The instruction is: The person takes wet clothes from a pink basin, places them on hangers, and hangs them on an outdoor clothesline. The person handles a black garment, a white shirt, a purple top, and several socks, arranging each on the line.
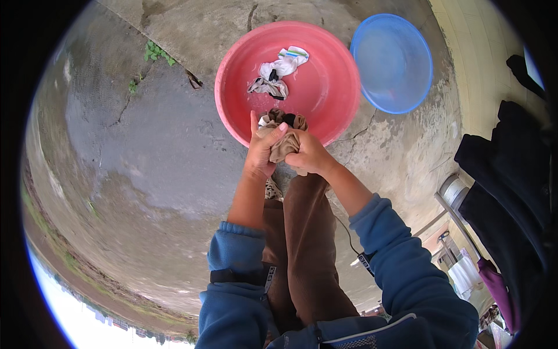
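Observation:
Over the near rim of a pink plastic basin [324, 124], my left hand [263, 148] and my right hand [311, 150] grip a bunched tan cloth [285, 146]. Darker and white cloth parts [279, 117] stick out of the bundle beyond my fingers; I cannot tell how many pieces it holds. My left thumb lies across the top, and my right fist closes on the bundle's near side. On the basin floor lie a white sock with green and blue stripes [285, 65] and a crumpled grey-white cloth with black patches [268, 88].
A blue plastic basin [392, 65] stands against the pink one at the right. Cracked concrete [144, 161] surrounds both, with small weeds [159, 53] at the left. Dark clothes [501, 174] hang beside the tiled wall [471, 48] at the right. My brown trouser legs [305, 244] are below my hands.

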`<state>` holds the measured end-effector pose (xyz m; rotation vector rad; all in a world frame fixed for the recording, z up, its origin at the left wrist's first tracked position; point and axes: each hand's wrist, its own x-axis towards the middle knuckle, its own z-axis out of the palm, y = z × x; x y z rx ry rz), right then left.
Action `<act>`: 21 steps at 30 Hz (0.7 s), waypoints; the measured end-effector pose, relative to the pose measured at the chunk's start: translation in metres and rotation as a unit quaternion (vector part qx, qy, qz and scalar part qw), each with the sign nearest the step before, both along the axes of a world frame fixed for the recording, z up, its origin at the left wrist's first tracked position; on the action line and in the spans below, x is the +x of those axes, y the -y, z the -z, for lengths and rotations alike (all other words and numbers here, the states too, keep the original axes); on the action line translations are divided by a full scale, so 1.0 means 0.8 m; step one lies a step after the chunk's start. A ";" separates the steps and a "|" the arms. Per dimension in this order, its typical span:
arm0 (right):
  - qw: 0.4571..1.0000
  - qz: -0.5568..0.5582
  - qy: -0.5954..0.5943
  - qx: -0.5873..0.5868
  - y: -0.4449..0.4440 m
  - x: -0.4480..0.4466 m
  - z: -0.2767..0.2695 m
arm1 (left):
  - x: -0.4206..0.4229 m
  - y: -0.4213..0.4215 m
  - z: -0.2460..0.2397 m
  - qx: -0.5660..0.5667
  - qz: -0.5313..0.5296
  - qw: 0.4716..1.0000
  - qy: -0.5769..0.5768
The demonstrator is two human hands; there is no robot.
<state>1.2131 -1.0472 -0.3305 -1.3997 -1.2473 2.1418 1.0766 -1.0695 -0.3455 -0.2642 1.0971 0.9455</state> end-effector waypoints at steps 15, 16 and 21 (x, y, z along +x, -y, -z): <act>0.840 0.447 -0.101 -0.291 -0.002 -0.019 -0.037 | 0.006 -0.007 -0.029 0.021 -0.135 0.990 -0.035; 0.858 0.453 -0.140 -0.197 -0.002 -0.025 -0.028 | 0.008 -0.005 -0.033 0.001 -0.127 0.990 -0.054; 0.940 0.333 -0.037 -0.066 0.014 -0.018 -0.010 | -0.004 -0.012 -0.043 0.016 -0.017 1.000 -0.002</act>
